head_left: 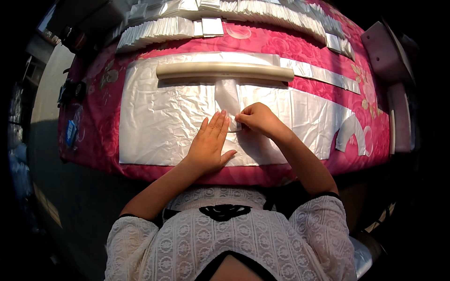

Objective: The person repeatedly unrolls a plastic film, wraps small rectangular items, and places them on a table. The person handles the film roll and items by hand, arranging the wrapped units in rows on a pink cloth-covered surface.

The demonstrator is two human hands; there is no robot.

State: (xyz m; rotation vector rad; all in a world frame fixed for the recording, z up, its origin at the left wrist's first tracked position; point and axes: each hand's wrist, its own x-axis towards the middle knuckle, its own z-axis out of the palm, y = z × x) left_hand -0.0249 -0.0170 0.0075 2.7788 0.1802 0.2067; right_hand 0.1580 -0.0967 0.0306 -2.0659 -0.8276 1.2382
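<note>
A narrow strip of translucent plastic film (227, 96) lies on a large crinkled silvery-white plastic sheet (154, 124). My left hand (208, 144) rests flat with fingers stretched out, its fingertips at the strip's left edge. Opposite it, my right hand (258, 119) has its fingers pinched together on the strip's right edge near the lower end. Just beyond my hands, a long cream-coloured tube (225, 71) lies crosswise, over the strip's far end.
Long rows of folded white packets (154, 35) stand along the back of the pink floral tablecloth (253, 44). White film strips (323, 75) and a curved piece (350, 133) lie right. Pale foam blocks (382, 51) border that side. A small blue packet (71, 132) sits left.
</note>
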